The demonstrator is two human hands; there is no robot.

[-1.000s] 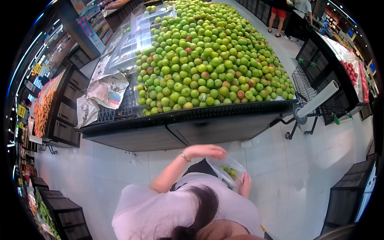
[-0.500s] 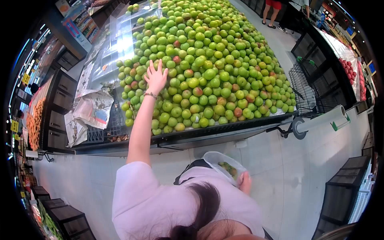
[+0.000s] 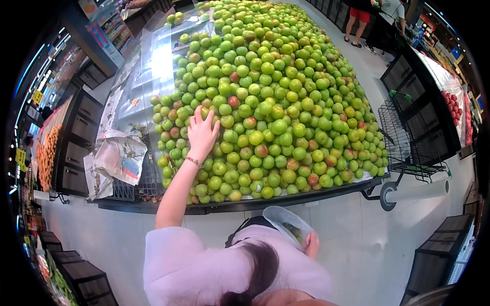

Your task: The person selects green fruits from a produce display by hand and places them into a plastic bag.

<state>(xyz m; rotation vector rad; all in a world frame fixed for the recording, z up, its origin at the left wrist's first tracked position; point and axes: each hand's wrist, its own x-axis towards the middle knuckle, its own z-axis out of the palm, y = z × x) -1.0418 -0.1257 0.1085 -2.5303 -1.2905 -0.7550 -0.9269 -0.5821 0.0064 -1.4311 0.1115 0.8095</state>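
Note:
A broad pile of green plums (image 3: 286, 102), some with a red blush, fills the display stand. My left hand (image 3: 201, 135) rests palm down on the pile's left side, fingers apart and slightly bent. A plum shows between the fingertips, but I cannot see what lies under the palm. Low in front of my body, my right hand (image 3: 310, 244) is closed on the edge of a clear plastic bag (image 3: 275, 214). The bag's mouth is open, and some greenish fruit shows inside.
A black rim (image 3: 245, 204) edges the stand. Crumpled paper (image 3: 120, 158) and clear plastic sheeting (image 3: 161, 66) lie left of the plums. A bag roll (image 3: 416, 192) projects at the right corner, near a wire basket (image 3: 398, 127). People (image 3: 357, 20) stand at the back right.
My left hand has drawn slightly nearer over the plums, its fingers less stretched. The pile sits lower in view as my head has shifted. My right hand still holds the bag.

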